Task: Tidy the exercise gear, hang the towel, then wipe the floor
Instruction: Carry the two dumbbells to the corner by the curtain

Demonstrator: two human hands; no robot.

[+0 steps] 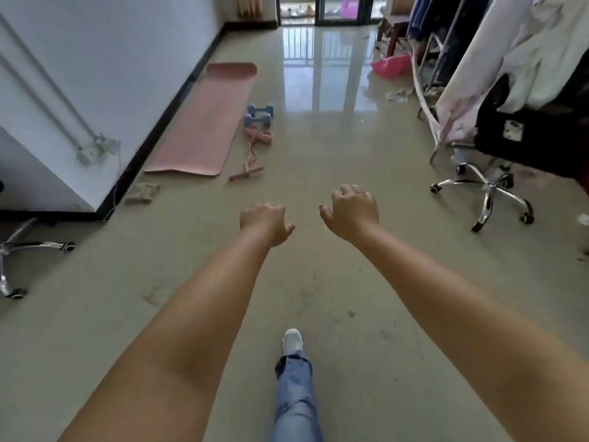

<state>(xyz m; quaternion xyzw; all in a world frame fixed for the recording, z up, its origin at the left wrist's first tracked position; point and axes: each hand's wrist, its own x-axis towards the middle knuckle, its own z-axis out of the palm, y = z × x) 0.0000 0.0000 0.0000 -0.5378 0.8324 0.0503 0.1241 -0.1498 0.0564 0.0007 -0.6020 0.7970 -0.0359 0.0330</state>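
A pink exercise mat lies flat along the left wall, well ahead of me. Beside its right edge sit two blue dumbbells, and just nearer a pink resistance band with handles trails across the floor. A folded beige cloth lies by the wall corner. My left hand and my right hand are stretched out in front of me, both empty with fingers loosely curled and apart, far short of the gear.
A clothes rack with hanging garments fills the right side. Office chair bases stand at right and at left. A red basin lies near the rack. My foot in a white shoe steps forward on the glossy floor.
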